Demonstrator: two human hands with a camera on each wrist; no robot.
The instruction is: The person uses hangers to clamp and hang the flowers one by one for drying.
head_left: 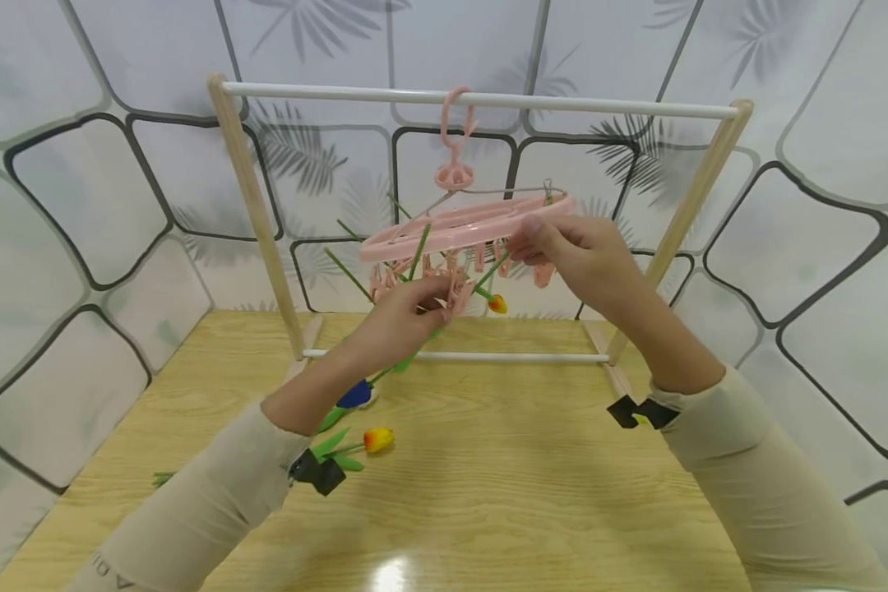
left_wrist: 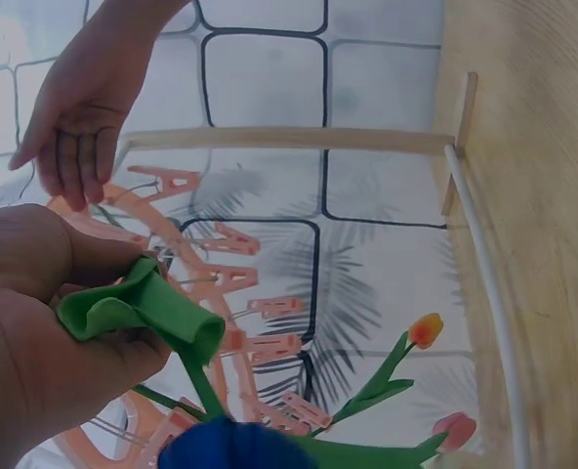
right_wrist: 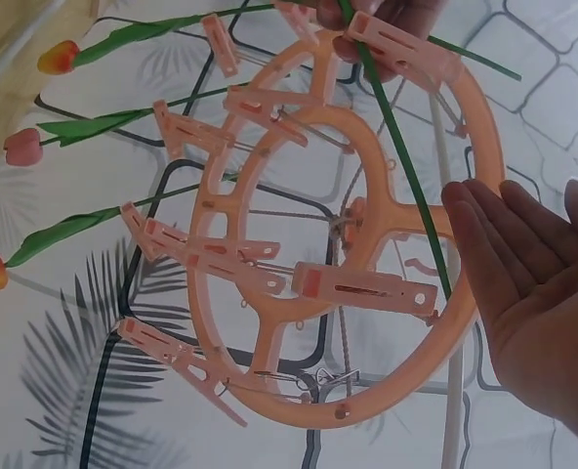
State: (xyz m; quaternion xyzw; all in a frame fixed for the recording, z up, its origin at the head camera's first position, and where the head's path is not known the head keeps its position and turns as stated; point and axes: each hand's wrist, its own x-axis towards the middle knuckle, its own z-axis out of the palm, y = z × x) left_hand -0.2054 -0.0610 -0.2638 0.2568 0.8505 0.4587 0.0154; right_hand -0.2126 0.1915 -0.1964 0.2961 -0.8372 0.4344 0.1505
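Note:
My left hand (head_left: 407,321) grips a blue tulip (head_left: 353,395) by its leaf and stem, with the bloom hanging low to the left. Close to its fingertips is a pink clothespin (head_left: 456,292); whether they squeeze it cannot be told. The tulip's green stem (right_wrist: 396,161) runs up past the clothespins toward my right hand (right_wrist: 533,264). That hand's fingers are extended, their tips at the rim of the pink round clip hanger (right_wrist: 479,137). Several tulips, including an orange-yellow one (right_wrist: 58,57) and a pink one (right_wrist: 23,148), hang from the ring, which tilts.
The hanger's hook (head_left: 455,115) hangs on the white top bar (head_left: 340,92) of a wooden-legged rack (head_left: 262,222). A yellow-orange tulip (head_left: 378,440) lies on the wooden table (head_left: 525,469) beneath my left forearm. Patterned cloth (head_left: 807,247) surrounds the table behind and at both sides.

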